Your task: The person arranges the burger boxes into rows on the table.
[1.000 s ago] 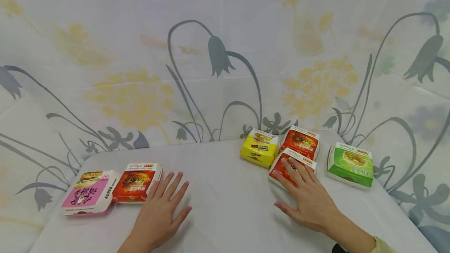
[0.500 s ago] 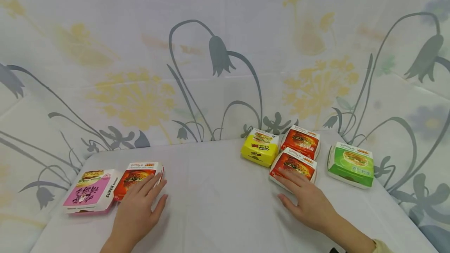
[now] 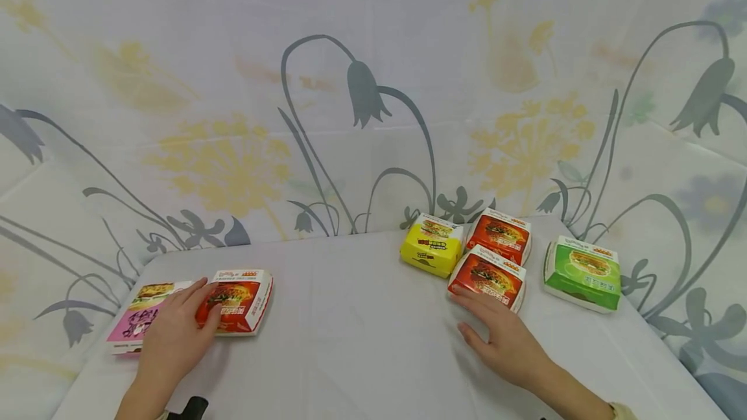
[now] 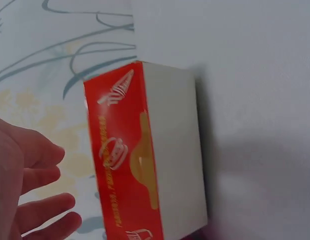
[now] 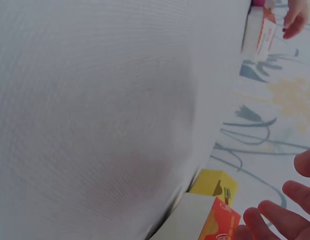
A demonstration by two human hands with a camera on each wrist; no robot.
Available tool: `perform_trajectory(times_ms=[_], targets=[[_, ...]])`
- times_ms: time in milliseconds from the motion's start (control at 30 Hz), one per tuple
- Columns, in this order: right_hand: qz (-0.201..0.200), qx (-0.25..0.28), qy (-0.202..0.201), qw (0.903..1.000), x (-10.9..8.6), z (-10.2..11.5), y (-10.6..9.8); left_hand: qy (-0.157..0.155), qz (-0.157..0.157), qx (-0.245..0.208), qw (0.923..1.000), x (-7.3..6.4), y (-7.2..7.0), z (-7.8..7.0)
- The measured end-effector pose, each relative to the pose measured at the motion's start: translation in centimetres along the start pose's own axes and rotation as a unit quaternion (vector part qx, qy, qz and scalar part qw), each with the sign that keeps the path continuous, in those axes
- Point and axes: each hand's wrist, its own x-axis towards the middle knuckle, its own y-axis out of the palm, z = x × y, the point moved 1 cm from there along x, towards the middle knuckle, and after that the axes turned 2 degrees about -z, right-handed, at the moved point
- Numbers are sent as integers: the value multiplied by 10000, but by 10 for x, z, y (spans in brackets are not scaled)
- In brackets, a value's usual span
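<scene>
My left hand (image 3: 177,336) hovers over the gap between a pink burger box (image 3: 134,326) and a red burger box (image 3: 242,306), hiding part of both. In the left wrist view its loosely bent fingers (image 4: 50,210) stand apart from the red box's end, and nothing is in them. On the right side, my right hand (image 3: 508,339) overlaps the near edge of another red burger box (image 3: 487,277) in the head view. Its fingers are spread and relaxed. The right wrist view shows these fingertips (image 5: 270,210) just above that box's red top.
A yellow burger box (image 3: 432,248) and a third red box (image 3: 500,235) sit close behind the front right one. Farther right lies a green burger box (image 3: 583,274). The white-covered table (image 3: 350,323) meets a flower-patterned curtain (image 3: 373,167) at its back edge.
My left hand has moved left, from the red box's right side across it towards the pink box. My right hand has drawn back slightly towards me. The boxes have stayed put.
</scene>
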Motion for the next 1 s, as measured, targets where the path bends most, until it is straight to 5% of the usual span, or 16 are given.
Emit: perform_trajectory(times_ms=[400,633,1000], targets=[[205,-43,140,9997,0,7,2,-165,842,-168,9962,3,10,13],[238,-56,161,9996,0,6,6,-22,886,-505,9948,4,14,6],[388,162,156,9990,8,8,12,-213,1179,-925,9885,4,24,-6]])
